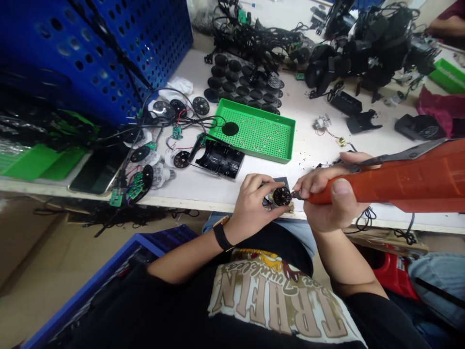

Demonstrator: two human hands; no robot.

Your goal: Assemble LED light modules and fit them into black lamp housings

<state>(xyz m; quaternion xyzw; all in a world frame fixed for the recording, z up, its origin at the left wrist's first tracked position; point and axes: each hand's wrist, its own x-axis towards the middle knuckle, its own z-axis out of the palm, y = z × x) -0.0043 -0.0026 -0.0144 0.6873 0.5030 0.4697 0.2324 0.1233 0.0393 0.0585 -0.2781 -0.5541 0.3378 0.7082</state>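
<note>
White workbench [203, 191] — green perforated tray [256, 130], black round pads [240, 82], tangled black cables [254, 43]

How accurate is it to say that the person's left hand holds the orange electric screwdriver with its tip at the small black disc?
That is wrong about the hand: the head view shows the right hand holding the orange electric screwdriver, its tip at the small black disc.

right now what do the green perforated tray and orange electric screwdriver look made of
The green perforated tray looks like moulded plastic: matte, evenly holed, one-piece walls. The orange electric screwdriver looks like smooth, semi-gloss plastic, judging by its soft sheen.
</note>
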